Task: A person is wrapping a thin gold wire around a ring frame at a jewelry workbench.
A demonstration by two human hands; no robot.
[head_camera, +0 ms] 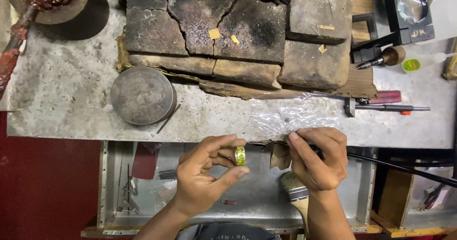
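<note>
My left hand (207, 173) holds a gold ring (240, 155) with a yellow-green face, pinched between thumb and forefinger above the open metal drawer (107, 183). My right hand (318, 159) is closed in a fist just to the right of the ring, its fingertips gripping the near edge of a clear plastic sheet (295, 116) that lies on the metal bench top (71, 97). A black cable (400, 168) runs out from under that hand to the right.
Cracked charred soldering blocks (228, 25) with small gold scraps fill the back. A round steel block (142, 95) sits left of centre. A loupe stand (409, 11), a pointed tool (381, 60) and a red-handled tool (385, 97) lie right. A brush (294, 190) rests in the drawer.
</note>
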